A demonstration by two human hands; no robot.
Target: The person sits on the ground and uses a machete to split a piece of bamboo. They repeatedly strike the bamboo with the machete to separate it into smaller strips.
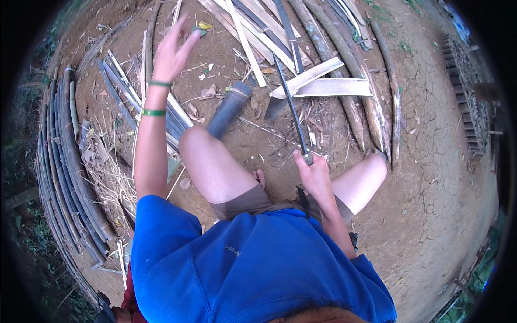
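My left hand (171,53) is raised out ahead with its fingers spread and nothing in it; two green bands circle its wrist. My right hand (314,173) grips the handle of a long dark blade (289,102) that points away over the dirt toward split bamboo pieces. A short dark bamboo tube (230,107) lies on the ground just beyond my left knee (196,142). Two pale split bamboo slats (328,86) lie by the blade's tip. I am squatting in a blue shirt and brown shorts.
Long bamboo strips (67,177) are piled in a curve on the left, with dry shavings (107,172) beside them. More split slats and whole poles (334,43) lie at the top. Cracked bare earth (436,177) spreads to the right.
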